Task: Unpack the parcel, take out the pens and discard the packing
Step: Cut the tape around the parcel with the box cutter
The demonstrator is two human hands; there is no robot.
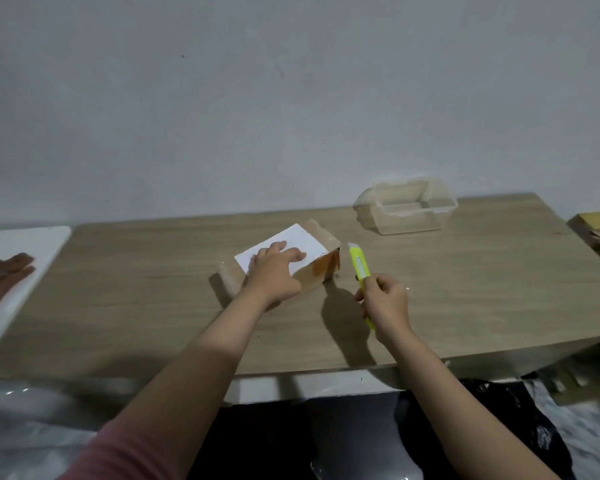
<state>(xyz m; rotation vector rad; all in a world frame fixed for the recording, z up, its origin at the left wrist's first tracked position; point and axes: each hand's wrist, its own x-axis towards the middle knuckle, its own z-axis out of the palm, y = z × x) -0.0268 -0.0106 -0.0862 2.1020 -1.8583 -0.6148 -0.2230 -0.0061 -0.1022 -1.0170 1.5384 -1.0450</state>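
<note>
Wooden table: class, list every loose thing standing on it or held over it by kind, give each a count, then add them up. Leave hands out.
Parcel, held down by the left hand: 1
Yellow knife, gripped in the right hand: 1
Clear plastic tub: 1
Total: 3

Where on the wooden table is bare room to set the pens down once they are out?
Bare wood lies between the parcel and the white board at the table's left end, and right of the yellow cutter, in front of the clear container. It is crowded between parcel and cutter, where the left hand and right hand work.
</note>
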